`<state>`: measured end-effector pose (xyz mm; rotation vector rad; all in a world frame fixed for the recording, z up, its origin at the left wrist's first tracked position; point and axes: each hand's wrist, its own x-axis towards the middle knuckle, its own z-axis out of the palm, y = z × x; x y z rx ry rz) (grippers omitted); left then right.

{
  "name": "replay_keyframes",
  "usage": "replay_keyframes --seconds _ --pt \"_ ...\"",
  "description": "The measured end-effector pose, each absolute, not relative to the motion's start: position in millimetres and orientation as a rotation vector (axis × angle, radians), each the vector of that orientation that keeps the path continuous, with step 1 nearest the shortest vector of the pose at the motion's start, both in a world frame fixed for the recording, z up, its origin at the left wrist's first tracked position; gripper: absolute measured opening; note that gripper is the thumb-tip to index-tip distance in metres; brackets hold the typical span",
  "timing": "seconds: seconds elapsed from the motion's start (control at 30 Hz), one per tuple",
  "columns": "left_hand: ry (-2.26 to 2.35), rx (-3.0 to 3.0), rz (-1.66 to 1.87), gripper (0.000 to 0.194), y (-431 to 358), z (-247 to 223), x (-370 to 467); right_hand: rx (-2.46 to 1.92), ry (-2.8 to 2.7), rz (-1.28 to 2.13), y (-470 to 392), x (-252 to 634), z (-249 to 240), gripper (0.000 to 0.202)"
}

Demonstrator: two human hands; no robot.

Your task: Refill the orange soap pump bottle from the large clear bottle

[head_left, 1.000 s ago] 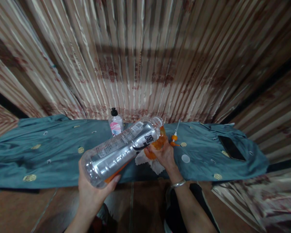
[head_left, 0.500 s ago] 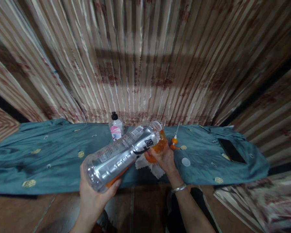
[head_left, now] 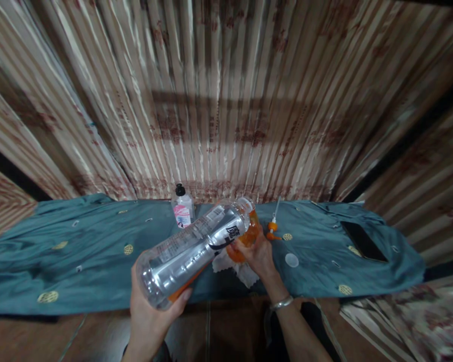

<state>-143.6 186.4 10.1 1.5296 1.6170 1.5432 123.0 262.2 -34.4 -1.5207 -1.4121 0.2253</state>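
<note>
My left hand (head_left: pixel 154 311) is wrapped round the base of a large clear plastic bottle (head_left: pixel 196 254) with a silver label. This bottle is tilted, its neck to the upper right over the top of an orange bottle (head_left: pixel 252 232). My right hand (head_left: pixel 259 254) grips that orange bottle from the right side. The silver-labelled bottle hides part of it, and I cannot tell whether liquid flows between them. A crumpled white tissue (head_left: pixel 245 275) lies beneath the orange bottle. To the right rests an orange pump head (head_left: pixel 273 230) with a clear tube.
Behind my left hand stands a clear bottle (head_left: pixel 182 208) with a black cap and pink label. A round white disc (head_left: pixel 292 260) and a black phone (head_left: pixel 363 241) lie at the right on the teal cloth (head_left: pixel 98 266). A striped curtain (head_left: pixel 226 100) hangs close behind.
The whole scene sits slightly lower in view, as the camera has tipped up a little. Both hands keep their holds, and the bottles' positions relative to each other look nearly unchanged.
</note>
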Motion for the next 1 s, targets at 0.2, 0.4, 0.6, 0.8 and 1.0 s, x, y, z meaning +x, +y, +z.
replay_keyframes --seconds 0.2,0.4,0.6,0.8,1.0 --pt "1.635 1.375 1.611 0.09 182 19 -125 -1.495 -1.412 0.236 264 123 -39 0.049" --pt "1.621 1.404 1.54 0.092 187 6 -139 -1.496 -1.425 0.229 264 122 -39 0.048" --pt "1.66 1.415 1.619 0.091 187 9 -134 -1.489 -1.429 0.235 264 123 -38 0.046" --pt "1.677 1.333 1.696 0.093 182 19 -116 -1.476 -1.433 0.294 263 125 -40 0.049" --pt "1.674 1.32 1.713 0.086 181 20 -114 -1.44 -1.413 0.302 262 122 -36 0.047"
